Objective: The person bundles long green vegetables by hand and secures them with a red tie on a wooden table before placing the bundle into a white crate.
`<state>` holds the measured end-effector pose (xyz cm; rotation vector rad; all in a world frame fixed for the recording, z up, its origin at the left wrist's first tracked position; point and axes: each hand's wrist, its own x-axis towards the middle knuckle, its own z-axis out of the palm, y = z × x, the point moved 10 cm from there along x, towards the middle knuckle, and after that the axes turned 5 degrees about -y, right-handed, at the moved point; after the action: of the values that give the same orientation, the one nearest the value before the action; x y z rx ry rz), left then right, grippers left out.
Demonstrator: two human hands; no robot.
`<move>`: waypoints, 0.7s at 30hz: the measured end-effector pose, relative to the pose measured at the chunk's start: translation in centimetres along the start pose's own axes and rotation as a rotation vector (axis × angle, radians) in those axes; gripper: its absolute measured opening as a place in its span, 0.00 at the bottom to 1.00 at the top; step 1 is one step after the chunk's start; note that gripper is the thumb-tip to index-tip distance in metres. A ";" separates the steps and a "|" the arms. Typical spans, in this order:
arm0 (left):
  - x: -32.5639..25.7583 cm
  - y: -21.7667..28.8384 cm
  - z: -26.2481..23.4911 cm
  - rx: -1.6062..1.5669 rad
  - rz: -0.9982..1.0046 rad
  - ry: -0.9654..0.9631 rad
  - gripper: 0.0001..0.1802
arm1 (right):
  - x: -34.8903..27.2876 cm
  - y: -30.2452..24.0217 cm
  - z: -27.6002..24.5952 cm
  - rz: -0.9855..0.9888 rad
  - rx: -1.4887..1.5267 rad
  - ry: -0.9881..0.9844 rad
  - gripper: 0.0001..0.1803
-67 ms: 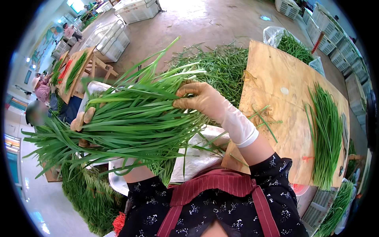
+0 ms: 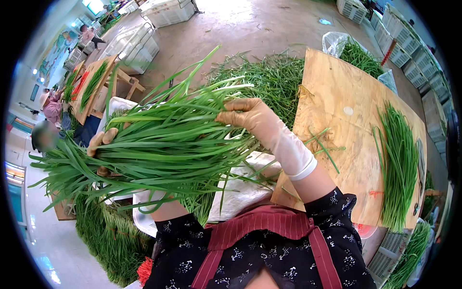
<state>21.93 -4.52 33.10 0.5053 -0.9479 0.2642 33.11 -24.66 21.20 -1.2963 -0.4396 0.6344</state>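
Observation:
A thick bunch of Chinese chives (image 2: pixel 168 154) lies across my left hand (image 2: pixel 102 140), its long flat green leaves fanning out to the left. The gloved fingers of that hand curl over the bunch from beneath; the palm is hidden under the leaves. At the bunch's upper right edge my right hand (image 2: pixel 257 120), in a tan glove with a white cuff, pinches some leaves between thumb and fingers. A few pale stems stick out above it. Below the bunch is a white sack (image 2: pixel 245 183) by my lap.
To my right a wooden board (image 2: pixel 332 111) carries a neat chive bundle (image 2: pixel 398 164) and loose scraps. Beyond my hands lies a heap of chives (image 2: pixel 269 79). More bundles (image 2: pixel 110 241) stand at lower left. White crates (image 2: pixel 132 48) and a co-worker (image 2: pixel 50 108) are farther off.
My right hand has shifted slightly right, its fingers drawing along the top of the bunch. The left hand keeps its grip almost in place.

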 end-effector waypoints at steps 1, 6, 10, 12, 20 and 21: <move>-0.4 0.8 -0.3 0.119 0.116 0.035 0.11 | 0.0 -0.2 -0.3 -0.019 0.020 0.017 0.18; -1.7 1.4 -0.7 0.424 0.185 0.152 0.14 | -0.8 -0.9 -2.5 -0.078 0.030 0.184 0.13; -0.7 -0.7 1.1 0.271 0.194 0.062 0.13 | -1.8 -2.1 -4.4 -0.227 -0.420 0.388 0.10; 0.1 -2.7 2.2 0.137 0.116 0.042 0.12 | -2.6 -3.1 -4.7 -0.300 -0.731 0.493 0.07; -1.6 0.3 0.4 0.504 -0.085 -0.072 0.09 | -3.7 0.6 -10.4 -0.285 -0.381 0.718 0.08; -1.9 1.3 3.5 1.222 -0.110 -0.472 0.11 | -4.3 1.0 -12.5 -0.286 -0.381 0.761 0.08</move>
<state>17.79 -5.26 33.60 1.7937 -1.1392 0.6410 37.58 -36.59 17.54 -1.6793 -0.1039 -0.2138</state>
